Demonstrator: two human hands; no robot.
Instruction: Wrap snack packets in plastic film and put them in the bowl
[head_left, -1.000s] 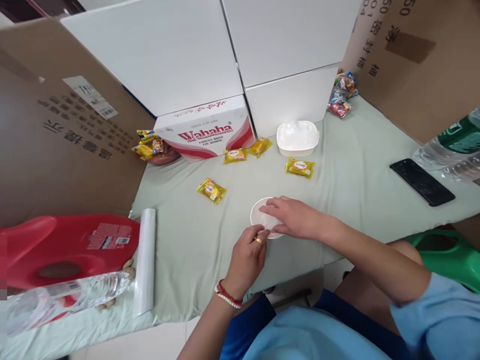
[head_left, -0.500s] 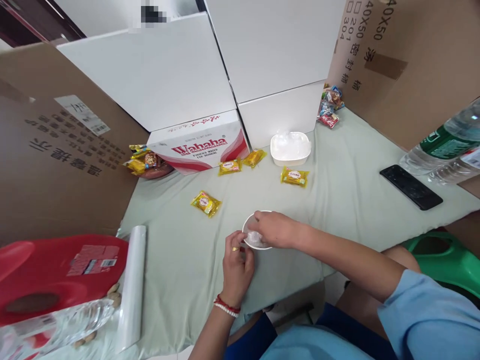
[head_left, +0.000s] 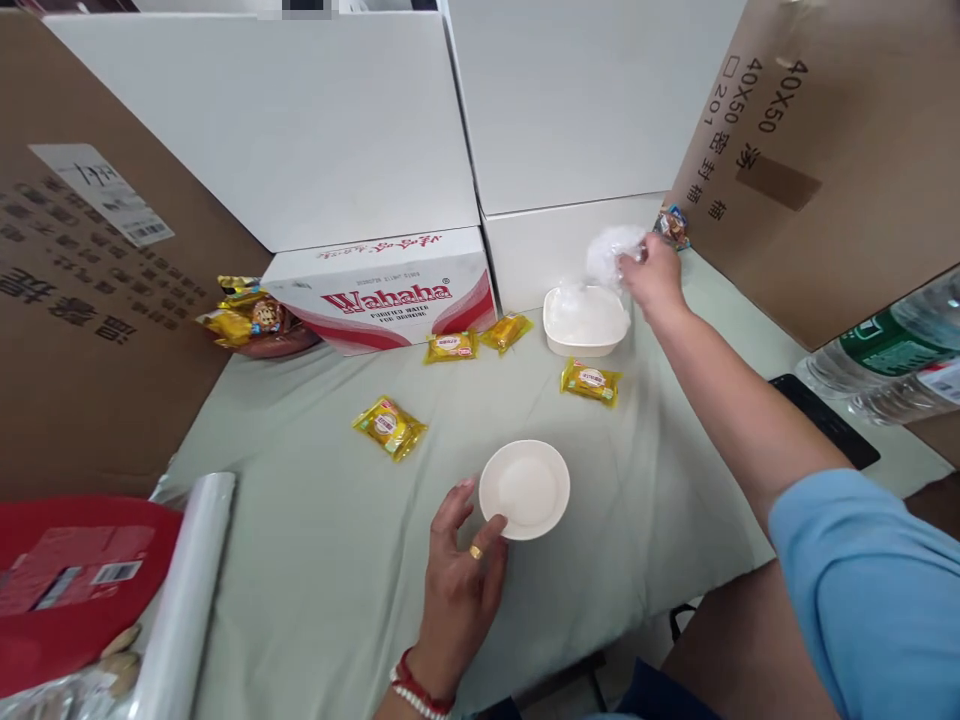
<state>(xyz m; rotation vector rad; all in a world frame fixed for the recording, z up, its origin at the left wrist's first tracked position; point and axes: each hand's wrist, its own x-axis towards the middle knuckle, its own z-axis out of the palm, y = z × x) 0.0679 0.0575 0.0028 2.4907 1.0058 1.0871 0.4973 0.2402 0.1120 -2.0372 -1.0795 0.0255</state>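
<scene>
A small round white dish point(head_left: 525, 489) sits on the pale green cloth in front of me. My left hand point(head_left: 459, 575) rests beside it, fingers apart, fingertips touching its left rim. My right hand point(head_left: 654, 275) is stretched to the far right, pinching a crumpled wad of clear plastic film point(head_left: 613, 250) just above the right end of a white rectangular tub point(head_left: 586, 321).
Several yellow snack packets point(head_left: 389, 427) lie scattered on the cloth. A Wahaha carton point(head_left: 379, 290) and white boxes stand at the back. A roll of cling film point(head_left: 182, 600) and a red container point(head_left: 67, 580) are at left, a black phone point(head_left: 829, 430) and water bottles point(head_left: 892, 360) at right.
My right hand lifted the crumpled film out of the round dish and carried it back to the white tub. My left hand opened and stayed by the dish.
</scene>
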